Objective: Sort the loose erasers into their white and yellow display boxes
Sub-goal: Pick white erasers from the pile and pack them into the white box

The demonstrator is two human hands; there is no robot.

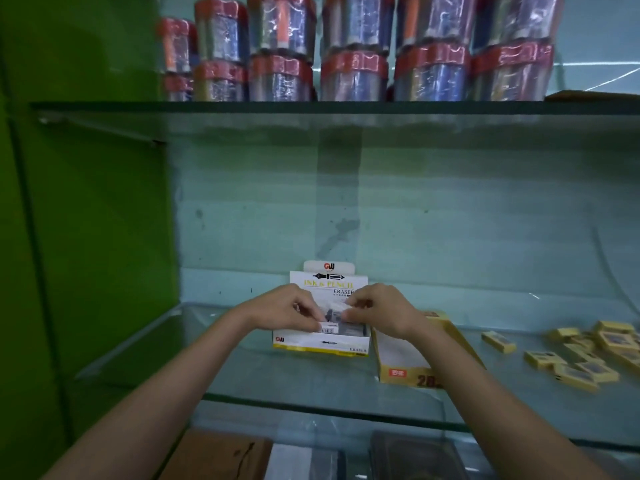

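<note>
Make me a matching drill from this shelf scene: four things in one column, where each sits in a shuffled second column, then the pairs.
Things:
1. white display box
2. yellow display box
3. loose yellow erasers
4. shrink-wrapped packs

Places:
A. upper glass shelf
B. right end of the lower shelf
C. under both hands
D. just right of the white box

Pairs: 1-C, 2-D, 3-B, 4-A

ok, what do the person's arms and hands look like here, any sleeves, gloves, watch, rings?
Both forearms are bare as far as the frame shows: no sleeves in view. The left hand and right hand wear no gloves, and no watch or wristband shows on either wrist. No rings are visible on the fingers, though the picture is soft and parts of the fingers are curled out of sight.
</note>
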